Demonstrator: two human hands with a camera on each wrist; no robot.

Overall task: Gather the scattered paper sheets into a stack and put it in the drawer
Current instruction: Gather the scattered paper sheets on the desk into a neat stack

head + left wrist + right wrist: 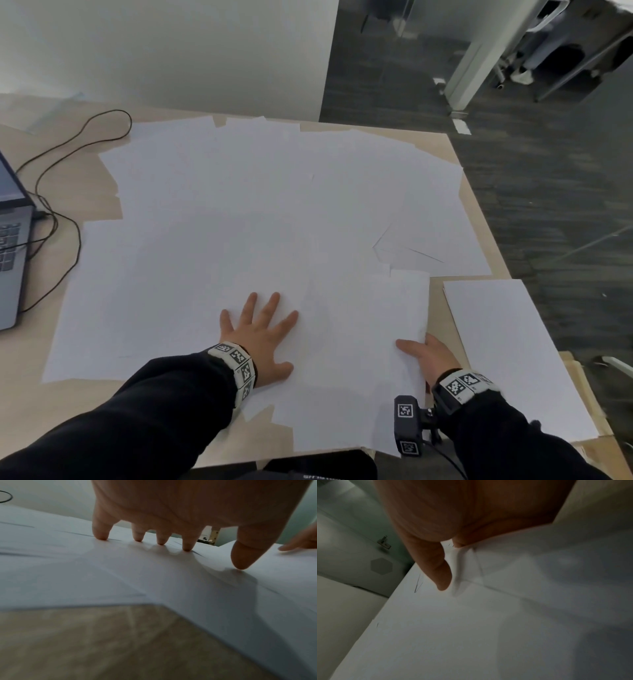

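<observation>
Several white paper sheets (260, 205) lie scattered and overlapping across most of the table (102, 192). My left hand (263, 332) lies flat on them near the front, fingers spread; in the left wrist view the fingertips (187, 547) press into the paper (120, 574). My right hand (426, 354) pinches the right edge of a near sheet (363, 359), thumb on top, fingers hidden beneath. In the right wrist view the thumb (442, 577) lies on that sheet (471, 628). A neat stack (507, 359) lies at the table's right front. No drawer is recognisable.
An open laptop (10, 240) sits at the left edge, with a black cable (68, 219) looping beside the papers. The table's right edge drops to dark carpet (548, 171). A pale wooden edge (582, 383) shows under the stack. A white wall (171, 51) is behind.
</observation>
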